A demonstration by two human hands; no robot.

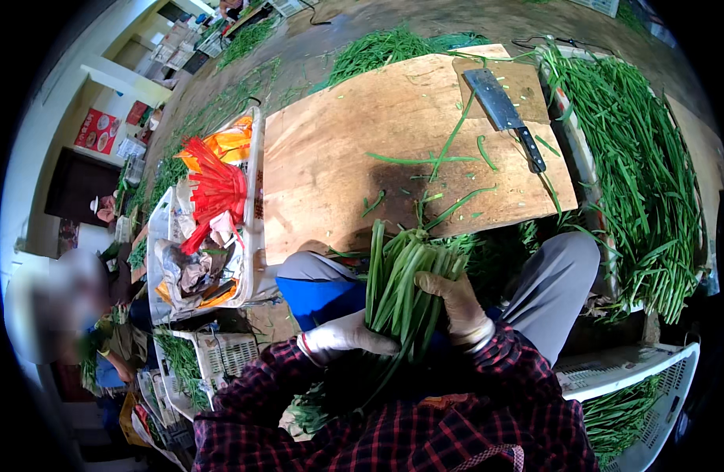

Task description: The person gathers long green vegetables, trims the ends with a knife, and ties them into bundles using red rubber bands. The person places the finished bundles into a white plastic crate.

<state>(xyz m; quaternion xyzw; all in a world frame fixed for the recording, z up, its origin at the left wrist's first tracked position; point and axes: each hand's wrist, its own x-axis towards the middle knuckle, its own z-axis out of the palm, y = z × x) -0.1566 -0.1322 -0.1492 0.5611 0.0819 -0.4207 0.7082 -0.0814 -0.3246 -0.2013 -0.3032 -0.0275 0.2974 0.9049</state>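
Nearest the camera, two forearms in red-and-black plaid sleeves (425, 417) rise from the lower edge and meet over the lap. Both gloved hands grip one bundle of green stalks (401, 283), probably garlic chives or a similar long leaf. The left hand (342, 334), in a pale glove, has its fingers curled shut around the bundle's lower end from the left. The right hand (456, 303) wraps it from the right and a little higher, fingers closed across the stalks.

The bundle's long axis runs almost straight away from the person. Its gripped base is at the lap and its tips reach the near edge of the wooden cutting board (330, 165). The right hand is the closer of the two to that edge, and the free length of the stalks lies beyond both sets of fingers, toward the board.

The board carries a few loose stalks near its middle. A cleaver (499, 106) with a dark handle lies flat toward its far right corner, well apart from both hands.

Left of the board a white crate (256, 181) holds red ties (216, 189) and crumpled wrappers. A long heap of green stalks (645, 173) lies along the board's right side, and more are spread on the ground past its far edge. White mesh baskets (653, 377) stand at the lower right.
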